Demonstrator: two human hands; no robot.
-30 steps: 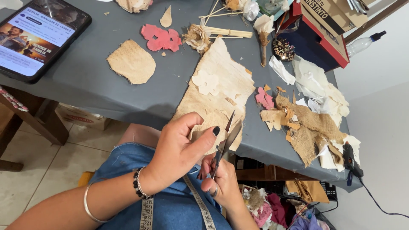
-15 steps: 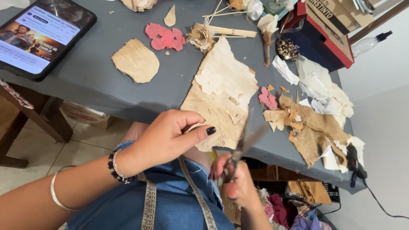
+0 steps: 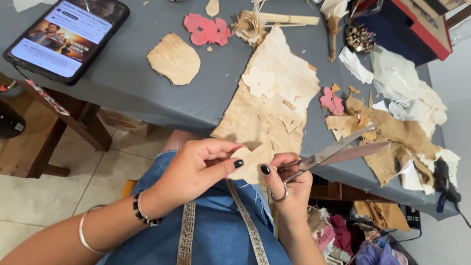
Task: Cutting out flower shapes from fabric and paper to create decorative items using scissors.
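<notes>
The small tan cutout (image 3: 251, 163) is a pale beige scrap of fibrous, paper-like material with a lobed, wavy edge, held low in front of the person's lap, just off the near edge of the grey counter (image 3: 122, 83). The left hand (image 3: 196, 169) pinches it from the left, thumb and forefinger closed on its edge, dark-painted nails showing. The right hand (image 3: 287, 184) touches the cutout's right side with its thumb while its grip is closed around the handles of a pair of scissors (image 3: 338, 151), whose blades stand slightly apart and point up and to the right, clear of the cutout.

On the counter, a large tan sheet (image 3: 274, 105) with ragged cut-outs hangs over the near edge, just above the hands. A rounded tan piece (image 3: 174, 59) and a pink flower shape (image 3: 207, 29) lie further back. A phone (image 3: 66, 37) with a lit screen rests at the left corner. At the far right stands a dark blue box with a red rim (image 3: 417, 29); its contents cannot be made out. A measuring tape (image 3: 186, 235) drapes over the blue denim lap.
</notes>
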